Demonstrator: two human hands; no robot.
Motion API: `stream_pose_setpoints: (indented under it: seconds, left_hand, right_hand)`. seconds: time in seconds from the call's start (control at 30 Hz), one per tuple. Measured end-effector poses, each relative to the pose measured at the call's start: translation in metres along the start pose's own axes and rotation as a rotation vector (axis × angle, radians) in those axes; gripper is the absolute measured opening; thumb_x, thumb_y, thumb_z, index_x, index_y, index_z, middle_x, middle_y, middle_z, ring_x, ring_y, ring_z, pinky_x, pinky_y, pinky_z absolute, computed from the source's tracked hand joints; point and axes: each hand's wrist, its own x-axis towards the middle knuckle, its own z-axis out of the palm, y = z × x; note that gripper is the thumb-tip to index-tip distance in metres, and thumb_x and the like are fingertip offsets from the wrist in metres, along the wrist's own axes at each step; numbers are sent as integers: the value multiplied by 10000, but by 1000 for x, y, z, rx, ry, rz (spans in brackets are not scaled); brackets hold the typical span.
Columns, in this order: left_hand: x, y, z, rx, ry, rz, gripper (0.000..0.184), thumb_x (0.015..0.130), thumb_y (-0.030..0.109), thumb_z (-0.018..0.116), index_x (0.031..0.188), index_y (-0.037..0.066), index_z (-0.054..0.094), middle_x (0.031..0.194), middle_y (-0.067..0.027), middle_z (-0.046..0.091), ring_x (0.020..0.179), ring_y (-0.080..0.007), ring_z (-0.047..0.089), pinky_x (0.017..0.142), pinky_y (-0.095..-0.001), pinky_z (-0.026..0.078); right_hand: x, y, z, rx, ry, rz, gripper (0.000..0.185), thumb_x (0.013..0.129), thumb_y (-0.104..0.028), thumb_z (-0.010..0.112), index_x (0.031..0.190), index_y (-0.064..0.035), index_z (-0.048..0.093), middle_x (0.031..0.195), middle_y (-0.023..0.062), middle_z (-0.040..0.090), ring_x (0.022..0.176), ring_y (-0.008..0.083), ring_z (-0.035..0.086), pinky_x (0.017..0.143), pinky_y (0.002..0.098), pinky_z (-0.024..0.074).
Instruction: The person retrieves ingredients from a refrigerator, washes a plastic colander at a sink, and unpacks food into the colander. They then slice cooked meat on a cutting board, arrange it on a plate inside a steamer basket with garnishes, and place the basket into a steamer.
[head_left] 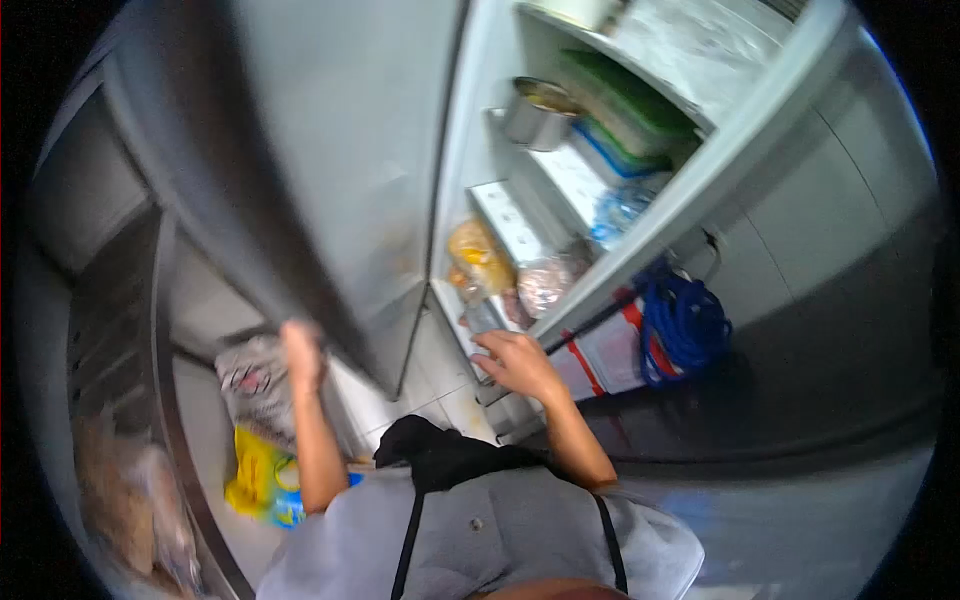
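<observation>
My left hand (303, 352) is raised at the lower edge of the open grey door (350, 150); its fingers are smeared by motion. My right hand (515, 362) reaches to the bottom of the open refrigerator, fingers apart, beside a clear bag (483, 318). Just above it on the lowest level lie a bag of yellow food (480, 255) and a clear bag of pinkish food (545, 287). Higher up stand a metal pot (540, 115) and a green-lidded container (630, 95).
Right of the refrigerator, a bundle of blue cord (685, 325) lies against a white and red bag (610, 355). At the left are a grey printed sack (255, 385), a yellow and blue packet (262, 475) and a dark rack (115, 330). White floor tiles (430, 365) show below the door.
</observation>
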Motion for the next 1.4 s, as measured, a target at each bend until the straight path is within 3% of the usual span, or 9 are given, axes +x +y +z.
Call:
stream_pose_setpoints:
  seconds: [0.17,0.33,0.4,0.43,0.5,0.67,1.0,1.23,1.4]
  left_hand:
    - [13,96,18,-96,364,22,926,943,691,339,1531,1,152,1594,-168,166,1452,-310,212,1185,-421,167]
    - [55,105,20,-76,676,41,772,1003,563,363,1446,-69,339,1483,-221,382,1304,-360,431,1116,-452,318]
    - [63,76,-28,1092,1012,735,322,1028,225,470,1116,-57,599,1071,-173,635,986,-294,599,923,-414,477]
    - [55,113,15,731,1147,991,187,997,127,509,1042,-40,580,964,-165,623,889,-259,617,815,-378,525]
    - [62,146,52,303,659,1555,170,971,82,476,1057,-56,526,917,-199,600,797,-317,615,720,-406,553]
    - [109,127,126,278,-34,1236,144,907,-61,524,1047,-64,558,844,-182,613,695,-249,565,636,-350,491]
    - [161,98,228,208,-390,902,108,900,-49,562,798,-41,594,668,-107,564,580,-182,498,525,-285,388]
    - [160,64,275,191,-613,835,77,849,-17,653,788,-33,609,645,-123,562,547,-219,530,511,-313,419]
    - [137,64,324,141,-822,714,71,849,27,685,872,-24,642,719,-127,622,600,-200,591,568,-310,468]
  right_hand:
    - [3,9,-15,38,-222,15,298,871,-234,675,1064,-8,653,922,171,688,826,335,678,732,398,524]
    - [23,26,-42,-37,-36,68,248,865,-190,678,1037,-14,652,818,153,658,778,327,663,699,399,509]
    - [29,31,-44,-25,4,157,263,868,-219,672,1040,-21,645,818,155,656,773,341,658,695,417,505]
    - [40,34,-46,-17,39,206,279,872,-247,666,1042,-28,638,817,156,654,768,354,654,690,436,502]
    - [52,35,-37,18,41,282,270,872,-240,662,1045,-34,643,822,165,661,771,355,660,691,427,506]
    - [97,39,-23,-13,47,213,234,895,-235,654,1002,-27,664,876,174,675,803,334,665,716,392,517]
    - [75,19,-11,40,299,565,225,888,-160,667,764,21,615,739,156,628,623,263,581,582,354,461]
    - [38,5,22,104,383,805,181,879,-156,675,862,21,644,726,150,638,598,223,594,575,327,473]
    - [38,-4,32,96,409,833,201,876,-200,650,888,0,644,792,185,657,694,346,651,635,399,503]
